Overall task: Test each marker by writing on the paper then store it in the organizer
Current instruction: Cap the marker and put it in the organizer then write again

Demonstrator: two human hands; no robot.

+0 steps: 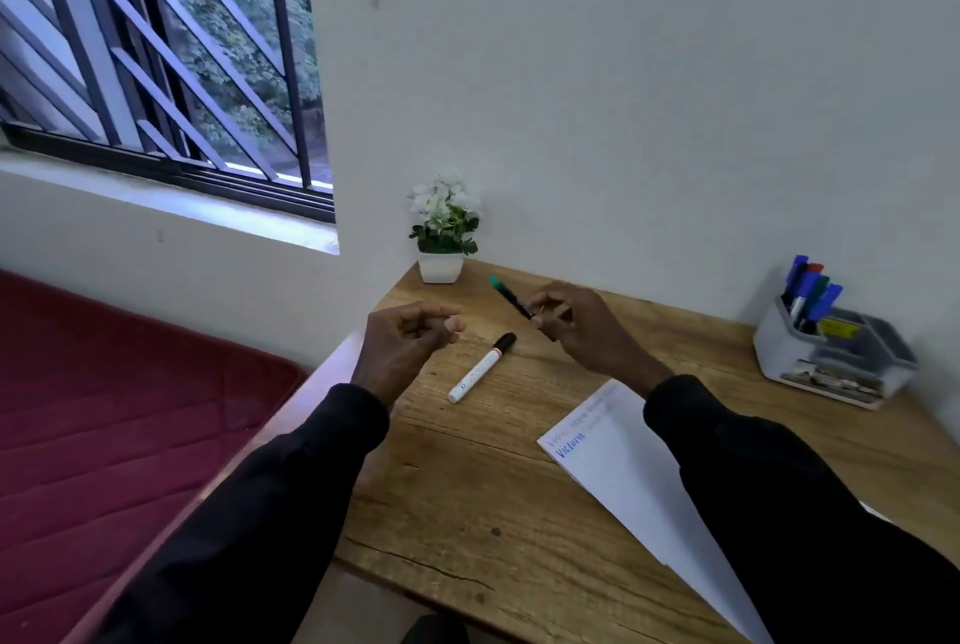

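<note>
A: On the wooden table (467, 498), near the far edge: item one?

B: Green-capped marker (510, 299), dark barrel. Raised off the table, pinched by the fingertips of the right hand (576, 326), green end pointing away to the left. Cap appears to be on.

A: Left hand (402, 337)?

B: Hovering just left of the marker, fingers loosely curled toward the thumb. Nothing visible in it.

A: Item two?

B: White-barrelled marker with black cap (480, 367), lying flat between the hands, untouched.

A: Paper?

B: White sheet (623, 472), near right, partly under the right sleeve. Blue handwriting at its top corner.

A: Organizer?

B: Grey desk organizer (779, 352), far right by the wall, well apart from both hands. Blue, red and green markers (810, 290) stand in its rear compartment.

A: Step in hand?

B: Judged: start of testing the green marker. Next move calls for the left hand to pull the cap, then the tip brought back to a bare part of the sheet.

A: Remaining?

B: This one and the white one, by the look of it.
</note>
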